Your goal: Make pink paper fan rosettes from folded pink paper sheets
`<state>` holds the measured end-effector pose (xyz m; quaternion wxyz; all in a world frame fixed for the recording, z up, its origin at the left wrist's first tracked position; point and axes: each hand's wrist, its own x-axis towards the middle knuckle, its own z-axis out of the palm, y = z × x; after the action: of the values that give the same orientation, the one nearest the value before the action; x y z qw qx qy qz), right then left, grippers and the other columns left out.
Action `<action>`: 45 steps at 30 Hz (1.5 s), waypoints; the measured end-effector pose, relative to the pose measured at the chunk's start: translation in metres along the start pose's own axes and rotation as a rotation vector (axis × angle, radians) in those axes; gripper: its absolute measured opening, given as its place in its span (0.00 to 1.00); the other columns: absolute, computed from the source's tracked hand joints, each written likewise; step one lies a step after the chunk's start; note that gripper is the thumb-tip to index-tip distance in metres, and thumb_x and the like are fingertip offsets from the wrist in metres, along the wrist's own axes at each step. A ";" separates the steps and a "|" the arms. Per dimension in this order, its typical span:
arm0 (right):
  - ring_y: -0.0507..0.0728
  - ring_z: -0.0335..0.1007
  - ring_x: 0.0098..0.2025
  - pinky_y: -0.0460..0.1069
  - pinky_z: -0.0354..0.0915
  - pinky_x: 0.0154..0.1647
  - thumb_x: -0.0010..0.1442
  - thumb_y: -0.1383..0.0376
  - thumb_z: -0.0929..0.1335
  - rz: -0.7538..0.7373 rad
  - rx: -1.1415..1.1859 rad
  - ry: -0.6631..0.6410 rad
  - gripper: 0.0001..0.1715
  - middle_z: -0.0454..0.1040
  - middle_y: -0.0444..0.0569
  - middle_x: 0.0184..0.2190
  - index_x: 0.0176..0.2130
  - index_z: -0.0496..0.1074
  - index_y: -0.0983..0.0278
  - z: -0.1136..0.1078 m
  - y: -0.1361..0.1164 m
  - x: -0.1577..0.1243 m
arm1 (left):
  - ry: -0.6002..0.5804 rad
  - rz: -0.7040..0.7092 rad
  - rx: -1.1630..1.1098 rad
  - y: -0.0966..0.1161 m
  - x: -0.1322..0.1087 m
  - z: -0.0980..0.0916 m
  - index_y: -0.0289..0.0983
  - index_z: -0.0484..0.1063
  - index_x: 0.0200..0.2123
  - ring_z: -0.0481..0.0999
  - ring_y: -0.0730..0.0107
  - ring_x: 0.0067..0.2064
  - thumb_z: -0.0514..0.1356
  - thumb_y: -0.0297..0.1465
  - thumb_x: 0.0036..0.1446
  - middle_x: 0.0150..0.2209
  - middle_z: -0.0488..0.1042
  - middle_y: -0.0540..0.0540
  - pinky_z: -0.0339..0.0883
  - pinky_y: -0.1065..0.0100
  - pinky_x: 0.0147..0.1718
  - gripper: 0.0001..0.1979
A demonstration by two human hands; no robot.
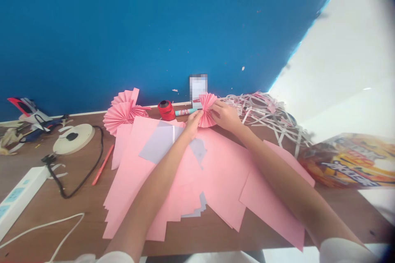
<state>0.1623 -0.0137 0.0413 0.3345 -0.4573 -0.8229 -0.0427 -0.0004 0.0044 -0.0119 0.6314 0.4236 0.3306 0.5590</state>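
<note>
A pink pleated paper fan (pixel 207 120), spread nearly round, is held up above the table's far middle. My left hand (pixel 194 123) pinches its left edge near the centre of the folds. On the fan's right side, the fingers of my right hand (pixel 226 115) close on the pleats, with the fingertips partly hidden. Beneath my arms lie overlapping sheets of pink paper (pixel 222 168), with grey-blue pieces (pixel 157 144) among them. More folded pink fans (pixel 120 116) are stacked at the back left of the sheets.
A red round object (pixel 166 111), a glue-like tube (pixel 185 111) and a phone-like device (pixel 198 87) stand by the blue wall. Paper strips (pixel 271 111) and a snack bag (pixel 354 160) lie right. Leftward are a red pen (pixel 103 164), white reel (pixel 74 139) and power strip (pixel 23 195).
</note>
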 end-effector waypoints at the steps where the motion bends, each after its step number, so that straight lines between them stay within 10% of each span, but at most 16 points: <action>1: 0.56 0.69 0.40 0.48 0.53 0.29 0.65 0.66 0.61 -0.007 -0.009 -0.011 0.13 0.75 0.50 0.41 0.41 0.75 0.62 -0.001 0.001 0.000 | 0.002 0.009 0.021 -0.001 0.000 0.000 0.37 0.77 0.38 0.73 0.64 0.50 0.65 0.40 0.52 0.42 0.78 0.46 0.60 0.63 0.55 0.14; 45: 0.61 0.64 0.38 0.52 0.51 0.37 0.63 0.71 0.62 -0.185 -0.388 -0.163 0.09 0.73 0.55 0.34 0.36 0.71 0.67 -0.002 0.013 0.003 | -0.071 0.056 0.157 -0.001 -0.004 0.003 0.37 0.70 0.40 0.74 0.69 0.40 0.66 0.41 0.52 0.37 0.75 0.47 0.64 0.67 0.43 0.16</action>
<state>0.1720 -0.0046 0.0416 0.1674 -0.4376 -0.8619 -0.1938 0.0017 0.0000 -0.0116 0.5916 0.5005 0.3388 0.5336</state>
